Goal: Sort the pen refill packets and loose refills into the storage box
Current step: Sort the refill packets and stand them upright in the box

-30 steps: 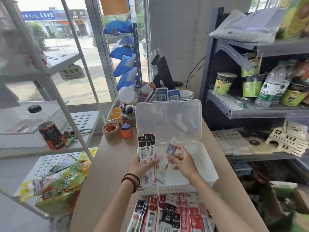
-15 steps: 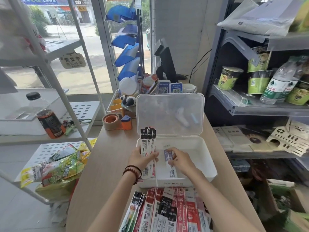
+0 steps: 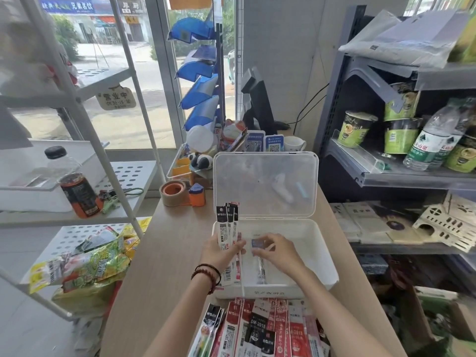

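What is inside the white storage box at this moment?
One clear refill packet with a blue top lies in the storage box, its top pinched by the right hand. The left hand and its black-topped packets cover the box's left corner, so anything there is hidden.

The white plastic storage box (image 3: 309,258) lies open at centre frame, its right half bare. Its translucent lid (image 3: 265,184) stands upright behind, closing the far side. 2 hands fill the left half: the left hand (image 3: 219,253) gripping black-topped refill packets (image 3: 227,225), the right hand (image 3: 279,249) pinching a blue-topped packet (image 3: 257,244). A red-and-black packet pile (image 3: 265,328) crowds the near wall; the light wooden counter (image 3: 159,253) lies bare at left.
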Motion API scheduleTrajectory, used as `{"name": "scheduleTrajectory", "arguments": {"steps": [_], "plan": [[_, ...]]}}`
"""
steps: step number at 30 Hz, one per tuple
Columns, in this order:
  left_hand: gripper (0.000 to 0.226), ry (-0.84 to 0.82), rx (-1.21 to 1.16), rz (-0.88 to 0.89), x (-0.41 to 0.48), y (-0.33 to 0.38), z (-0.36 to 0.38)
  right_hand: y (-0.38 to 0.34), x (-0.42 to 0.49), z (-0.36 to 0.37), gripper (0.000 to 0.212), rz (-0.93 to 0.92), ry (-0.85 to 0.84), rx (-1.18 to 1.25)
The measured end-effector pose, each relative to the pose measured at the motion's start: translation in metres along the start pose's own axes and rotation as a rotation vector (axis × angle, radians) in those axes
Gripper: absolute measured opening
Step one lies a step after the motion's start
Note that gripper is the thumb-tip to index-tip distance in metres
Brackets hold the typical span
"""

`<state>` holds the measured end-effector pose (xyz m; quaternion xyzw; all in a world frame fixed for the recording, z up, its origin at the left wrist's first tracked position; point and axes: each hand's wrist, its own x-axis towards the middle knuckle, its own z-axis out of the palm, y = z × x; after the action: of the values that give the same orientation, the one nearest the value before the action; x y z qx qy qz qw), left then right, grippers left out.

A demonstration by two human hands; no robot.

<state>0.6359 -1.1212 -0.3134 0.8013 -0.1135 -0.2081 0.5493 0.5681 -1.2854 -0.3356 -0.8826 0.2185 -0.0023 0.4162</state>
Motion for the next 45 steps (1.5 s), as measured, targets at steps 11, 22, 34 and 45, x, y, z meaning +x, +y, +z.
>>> {"name": "scheduleTrajectory", "arguments": {"steps": [11, 22, 34, 45], "plan": [[0.015, 0.084, -0.100, -0.052, 0.002, -0.003, 0.001, -0.039, -0.041, 0.013, 0.032, -0.014, -0.127, 0.322], [0.021, 0.111, -0.076, -0.052, -0.002, -0.002, 0.008, -0.008, -0.028, -0.021, 0.016, -0.008, 0.036, 0.227], [0.029, 0.090, 0.020, -0.004, 0.000, -0.007, 0.007, 0.014, -0.026, -0.018, 0.027, 0.040, 0.165, 0.249], [0.031, 0.070, -0.015, 0.008, -0.003, -0.006, 0.002, -0.020, -0.034, 0.009, 0.024, -0.105, 0.038, 0.457]]}}
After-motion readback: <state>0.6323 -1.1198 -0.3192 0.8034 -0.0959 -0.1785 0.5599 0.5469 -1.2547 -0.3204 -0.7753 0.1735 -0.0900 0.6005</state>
